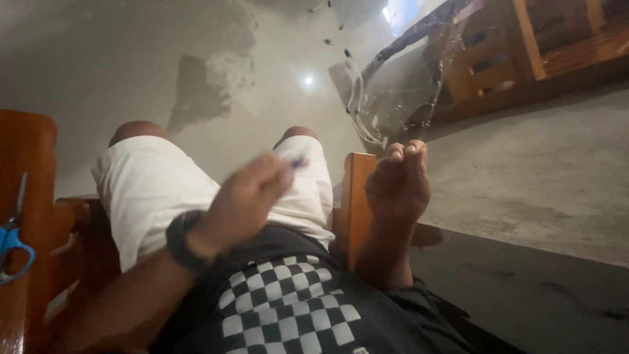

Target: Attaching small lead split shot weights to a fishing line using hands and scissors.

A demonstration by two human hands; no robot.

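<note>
My left hand [246,200], with a black watch on its wrist, is blurred over my lap and white shorts [154,187]. Its fingertips pinch a small blue object [299,162] too blurred to name. My right hand [397,187] is raised beside the wooden chair arm [356,196], fingertips pressed together and pointing up. I see nothing clearly between those fingers. The two hands are about a hand's width apart.
Blue-handled scissors [10,244] lie on the wooden armrest [29,170] at the far left. Clear plastic sheeting with white cables [393,92] lies on the grey concrete floor [537,170] ahead. Wooden furniture [524,52] stands at the upper right.
</note>
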